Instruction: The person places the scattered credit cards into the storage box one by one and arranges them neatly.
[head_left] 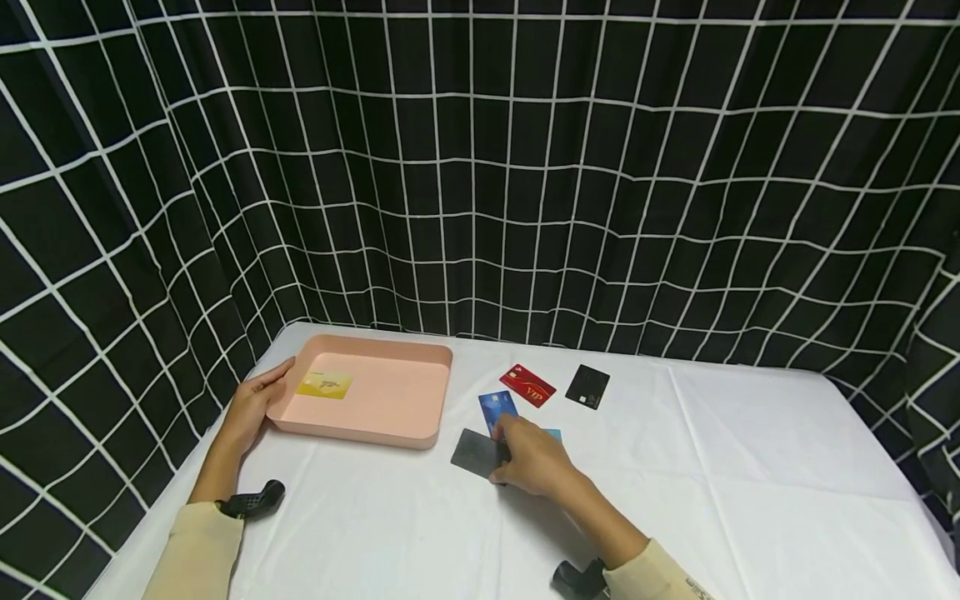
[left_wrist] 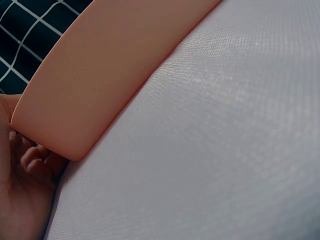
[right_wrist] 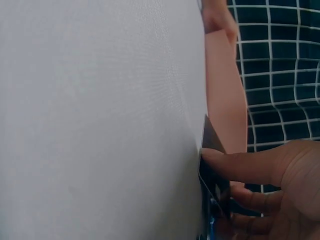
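My right hand (head_left: 534, 457) pinches a dark grey card (head_left: 477, 453) between thumb and fingers, just above the cloth. In the right wrist view the card's edge (right_wrist: 212, 135) tilts upward by the thumb. A blue card (head_left: 497, 407) lies just beyond that hand, and a light blue card (head_left: 554, 434) shows only a corner behind it. My left hand (head_left: 251, 410) grips the left side of a pink tray (head_left: 390, 435); in the left wrist view its curled fingers (left_wrist: 37, 162) sit at the tray's corner. Inside the tray lies a yellow card (head_left: 326, 385).
A red VIP card (head_left: 528, 385) and a black card (head_left: 588, 387) lie flat farther back on the white tablecloth (head_left: 750, 467). Behind the table hangs a black curtain (head_left: 525, 192) with a white grid.
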